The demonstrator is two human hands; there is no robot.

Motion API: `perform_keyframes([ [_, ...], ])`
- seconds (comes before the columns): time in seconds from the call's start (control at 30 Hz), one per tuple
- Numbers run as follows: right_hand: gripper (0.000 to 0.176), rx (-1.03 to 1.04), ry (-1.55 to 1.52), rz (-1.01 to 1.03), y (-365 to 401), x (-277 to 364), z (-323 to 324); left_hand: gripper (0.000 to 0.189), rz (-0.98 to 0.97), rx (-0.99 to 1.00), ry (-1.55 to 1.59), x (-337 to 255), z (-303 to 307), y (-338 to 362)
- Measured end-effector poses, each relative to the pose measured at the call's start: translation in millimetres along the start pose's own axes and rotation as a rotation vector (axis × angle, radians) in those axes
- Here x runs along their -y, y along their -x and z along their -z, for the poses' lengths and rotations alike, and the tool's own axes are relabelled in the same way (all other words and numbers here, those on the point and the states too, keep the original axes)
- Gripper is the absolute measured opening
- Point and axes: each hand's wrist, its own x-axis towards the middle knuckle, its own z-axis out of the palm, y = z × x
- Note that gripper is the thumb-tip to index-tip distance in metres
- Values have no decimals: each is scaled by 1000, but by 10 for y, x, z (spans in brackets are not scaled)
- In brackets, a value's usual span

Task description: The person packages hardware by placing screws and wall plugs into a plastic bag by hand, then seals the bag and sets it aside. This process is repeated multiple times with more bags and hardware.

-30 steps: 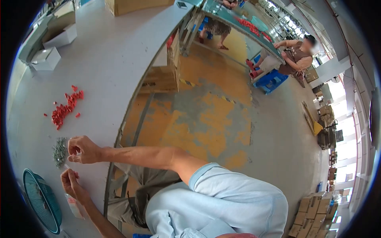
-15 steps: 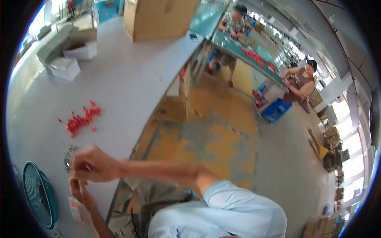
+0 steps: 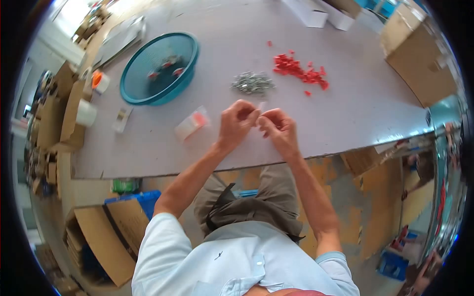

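Observation:
My left hand (image 3: pixel 236 123) and my right hand (image 3: pixel 276 126) meet over the grey table (image 3: pixel 345 108), fingertips pinched together on a small clear plastic bag (image 3: pixel 260 106) that sticks up between them. Just beyond my hands lies a heap of small metal screws (image 3: pixel 253 82). A scatter of small red plastic parts (image 3: pixel 299 69) sits farther right. A filled clear bag with red parts (image 3: pixel 191 123) lies left of my left hand.
A teal round basket (image 3: pixel 159 68) holds a few pieces at the back left. Tape rolls (image 3: pixel 86 112) and cardboard boxes (image 3: pixel 419 49) stand around the table. White boxes (image 3: pixel 316 12) sit at the far edge. A blue crate (image 3: pixel 133 200) lies under the table.
The view has swung round from the side floor and co-workers to straight down on the table. My hands stay together, now centred over the table's near edge.

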Motion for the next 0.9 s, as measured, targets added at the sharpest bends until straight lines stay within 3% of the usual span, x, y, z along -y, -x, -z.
perform_keyframes([
  [0.27, 28, -7, -50, 69, -88, -53, -45, 7, -78, -15, -28, 35, 44, 21],
  [0.4, 23, -24, 0, 61, -131, 6, -44, 9, -172, -18, -179, -38, 39, 37],
  [0.73, 14, 8, 35, 16, -214, -108, 72, 10, -187, 52, -194, 42, 83, 48],
  [0.83, 10, 65, -167, 134, -191, -297, 60, 13, -84, 111, -172, 189, 185, 40],
  [0.87, 14, 54, -428, 92, -161, -327, -24, 8, -35, 120, -141, 84, 183, 35],
  [0.9, 13, 33, -357, 122, -168, -335, -21, 4, -30, 153, -56, 102, 122, 31],
])
